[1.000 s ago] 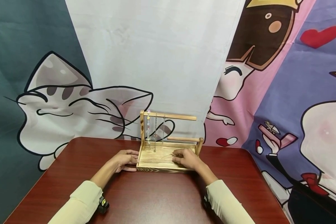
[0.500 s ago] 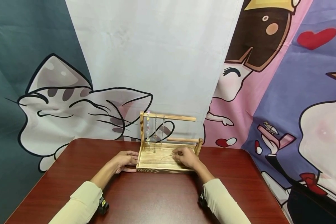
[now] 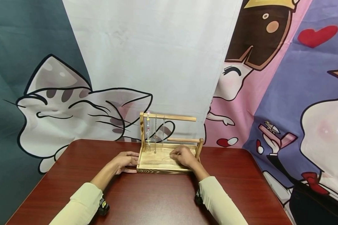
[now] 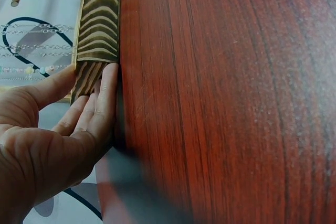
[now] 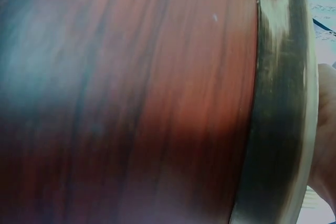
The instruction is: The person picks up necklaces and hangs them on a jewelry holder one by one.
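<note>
A wooden jewelry stand (image 3: 163, 171) with a shallow tray and two bars sits on the table. My left hand (image 3: 126, 162) holds its left end; in the left wrist view the thumb and fingers (image 4: 107, 85) lie on the tray's end. Inside the tray, my right hand (image 3: 183, 156) pinches a thin gold-coloured chain (image 3: 165, 158), its loop reaching left over the tray floor. In the right wrist view the tray wall (image 5: 281, 103) hides most of that hand. From the upper bar (image 3: 176, 117) hang a beaded strand (image 3: 148, 128) and two silver chains (image 3: 155, 134).
The lower bar (image 3: 181, 140) crosses behind my right hand at the stand's right side. A reddish-brown table (image 3: 155, 197) extends in front and to both sides. Behind it hangs a printed backdrop (image 3: 157, 62) with cartoon figures.
My right hand has shifted slightly left within the tray, and its fingertips have drawn together at the thin chain. The left hand stays on the tray's left end.
</note>
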Demonstrator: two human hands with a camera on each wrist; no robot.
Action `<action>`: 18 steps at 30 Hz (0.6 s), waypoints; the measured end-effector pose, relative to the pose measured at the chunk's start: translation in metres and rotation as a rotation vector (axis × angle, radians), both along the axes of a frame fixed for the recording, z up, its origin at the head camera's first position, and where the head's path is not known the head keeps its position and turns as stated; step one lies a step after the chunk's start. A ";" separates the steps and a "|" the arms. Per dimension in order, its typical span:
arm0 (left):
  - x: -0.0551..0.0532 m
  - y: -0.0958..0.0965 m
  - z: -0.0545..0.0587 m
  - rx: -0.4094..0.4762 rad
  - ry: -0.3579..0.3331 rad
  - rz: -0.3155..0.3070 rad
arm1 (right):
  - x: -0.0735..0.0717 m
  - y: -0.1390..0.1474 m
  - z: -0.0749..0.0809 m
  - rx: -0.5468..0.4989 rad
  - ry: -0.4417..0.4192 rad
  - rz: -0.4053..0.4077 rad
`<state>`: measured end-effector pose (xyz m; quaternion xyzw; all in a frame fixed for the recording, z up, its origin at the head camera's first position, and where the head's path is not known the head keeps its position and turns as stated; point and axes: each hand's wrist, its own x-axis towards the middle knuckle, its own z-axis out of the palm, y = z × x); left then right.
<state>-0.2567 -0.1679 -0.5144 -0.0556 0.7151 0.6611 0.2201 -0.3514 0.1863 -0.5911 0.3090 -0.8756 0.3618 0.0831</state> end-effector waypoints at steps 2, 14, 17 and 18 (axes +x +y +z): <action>0.000 0.000 0.000 0.002 -0.002 -0.001 | -0.007 -0.002 -0.009 0.019 -0.003 -0.023; 0.000 -0.001 0.003 -0.009 -0.006 -0.005 | -0.004 -0.019 -0.014 0.072 0.046 -0.074; 0.000 -0.001 0.002 -0.006 -0.008 -0.008 | 0.000 -0.022 -0.012 0.089 0.059 -0.079; 0.000 -0.001 0.002 -0.006 -0.008 -0.008 | 0.001 -0.023 -0.012 0.103 0.064 -0.082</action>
